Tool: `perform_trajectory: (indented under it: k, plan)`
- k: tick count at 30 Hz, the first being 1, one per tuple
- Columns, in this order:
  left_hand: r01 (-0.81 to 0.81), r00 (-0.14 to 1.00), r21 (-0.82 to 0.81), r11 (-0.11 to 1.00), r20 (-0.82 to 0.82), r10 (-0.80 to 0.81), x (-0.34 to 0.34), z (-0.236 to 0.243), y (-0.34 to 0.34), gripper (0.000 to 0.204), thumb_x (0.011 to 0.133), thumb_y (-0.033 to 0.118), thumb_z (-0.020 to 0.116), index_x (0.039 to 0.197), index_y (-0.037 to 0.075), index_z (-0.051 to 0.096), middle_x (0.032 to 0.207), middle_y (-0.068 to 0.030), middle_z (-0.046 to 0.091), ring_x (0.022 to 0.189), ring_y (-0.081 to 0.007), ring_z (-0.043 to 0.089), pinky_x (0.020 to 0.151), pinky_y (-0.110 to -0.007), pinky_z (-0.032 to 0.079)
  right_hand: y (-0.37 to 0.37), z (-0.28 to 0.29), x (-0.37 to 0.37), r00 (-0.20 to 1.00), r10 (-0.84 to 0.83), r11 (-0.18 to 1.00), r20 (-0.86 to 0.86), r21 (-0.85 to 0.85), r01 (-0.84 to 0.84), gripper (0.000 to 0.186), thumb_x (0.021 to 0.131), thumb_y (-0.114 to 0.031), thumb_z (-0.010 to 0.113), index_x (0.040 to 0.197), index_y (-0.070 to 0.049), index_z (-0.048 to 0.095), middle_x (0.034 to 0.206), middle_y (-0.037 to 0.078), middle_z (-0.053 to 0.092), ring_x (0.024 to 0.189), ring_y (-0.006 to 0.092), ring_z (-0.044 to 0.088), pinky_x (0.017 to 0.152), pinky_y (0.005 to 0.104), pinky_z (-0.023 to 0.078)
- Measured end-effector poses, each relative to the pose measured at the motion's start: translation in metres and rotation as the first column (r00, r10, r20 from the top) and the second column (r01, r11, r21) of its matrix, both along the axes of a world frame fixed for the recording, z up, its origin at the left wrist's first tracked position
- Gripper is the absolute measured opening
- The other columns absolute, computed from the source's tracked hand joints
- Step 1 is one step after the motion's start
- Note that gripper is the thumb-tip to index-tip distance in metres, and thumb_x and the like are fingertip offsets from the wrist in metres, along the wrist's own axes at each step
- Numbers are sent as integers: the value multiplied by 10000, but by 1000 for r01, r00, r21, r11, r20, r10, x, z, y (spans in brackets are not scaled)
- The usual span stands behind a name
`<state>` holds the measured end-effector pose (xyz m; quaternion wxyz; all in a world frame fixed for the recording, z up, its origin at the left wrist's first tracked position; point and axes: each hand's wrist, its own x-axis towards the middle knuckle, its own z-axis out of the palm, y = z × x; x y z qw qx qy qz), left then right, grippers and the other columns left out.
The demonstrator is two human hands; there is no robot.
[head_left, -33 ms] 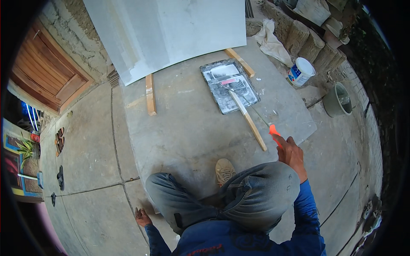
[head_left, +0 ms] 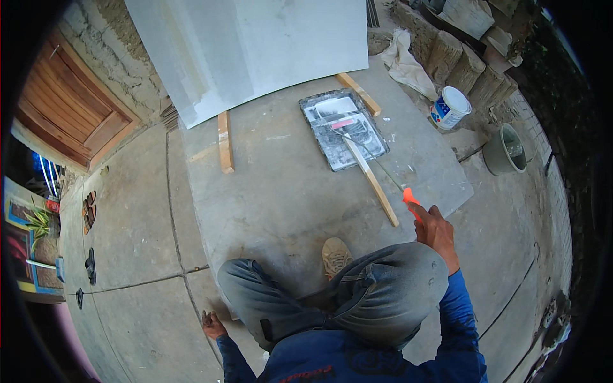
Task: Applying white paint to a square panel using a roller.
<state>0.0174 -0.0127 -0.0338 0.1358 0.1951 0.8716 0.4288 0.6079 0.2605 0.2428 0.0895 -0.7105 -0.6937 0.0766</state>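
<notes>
My right hand (head_left: 437, 233) grips the orange handle (head_left: 410, 199) of a paint roller, whose thin metal rod reaches to its head (head_left: 342, 122) in a paint tray (head_left: 370, 148) smeared with white and grey paint. A light wooden stick (head_left: 377, 188), whitened at its upper end, lies from the tray toward my right hand, beside the rod. My left hand (head_left: 212, 325) is low on the left by my knee, fingers apart at the ground, holding nothing visible. The tray lies on a large grey board (head_left: 262, 198) under my shoe.
A whitish panel (head_left: 255, 45) lies ahead over two wooden battens (head_left: 225, 143). At the right are a white paint bucket (head_left: 450, 105), a grey bucket (head_left: 503, 150), a white sack (head_left: 408, 64) and rough blocks. At the left are a wooden door (head_left: 70, 102), sandals (head_left: 89, 210) and a plant.
</notes>
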Motion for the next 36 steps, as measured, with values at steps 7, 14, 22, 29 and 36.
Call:
perform_trajectory:
  k: [7, 14, 22, 29, 36]
  plan:
    - [33, 999, 45, 998, 9, -33, 1, -2, 15, 441, 918, 140, 675, 1307, -46, 584, 1144, -245, 690, 1059, -296, 675, 949, -373, 510, 31, -43, -3, 1000, 26, 998, 17, 48, -27, 491, 872, -61, 610, 1338, -208, 565, 905, 169, 585, 738, 394, 650, 642, 486, 532]
    - [-7, 1000, -61, 998, -22, 6, -14, 4, -16, 449, 921, 141, 676, 1321, -37, 574, 1152, -224, 694, 1065, -280, 671, 948, -354, 505, 20, -11, 9, 1000, 24, 999, 12, 24, -25, 454, 872, -77, 594, 1311, -190, 585, 882, 171, 590, 734, 396, 646, 633, 485, 527]
    - [38, 999, -111, 993, 4, -37, 7, 8, 19, 476, 918, 129, 677, 1349, -31, 556, 1180, -257, 672, 1076, -299, 664, 951, -366, 508, 74, -70, -13, 998, 63, 991, -6, 116, -62, 417, 862, -77, 567, 1266, -169, 614, 892, 187, 605, 720, 410, 661, 640, 504, 545]
    - [14, 1000, -44, 999, 13, -14, 1, 14, 7, 483, 915, 113, 684, 1357, -24, 549, 1213, -266, 653, 1096, -316, 651, 968, -385, 498, 72, -68, -28, 997, 69, 993, 15, 96, -71, 422, 867, -66, 540, 1273, -161, 603, 907, 195, 604, 701, 403, 663, 624, 511, 541]
    - [12, 999, -22, 1000, 46, -11, -14, -4, -13, 480, 903, 107, 681, 1353, -6, 557, 1197, -255, 661, 1088, -304, 652, 960, -386, 502, 78, -44, -36, 997, 82, 996, 13, 34, -83, 410, 895, -96, 535, 1294, -172, 588, 936, 209, 605, 749, 414, 653, 653, 509, 534]
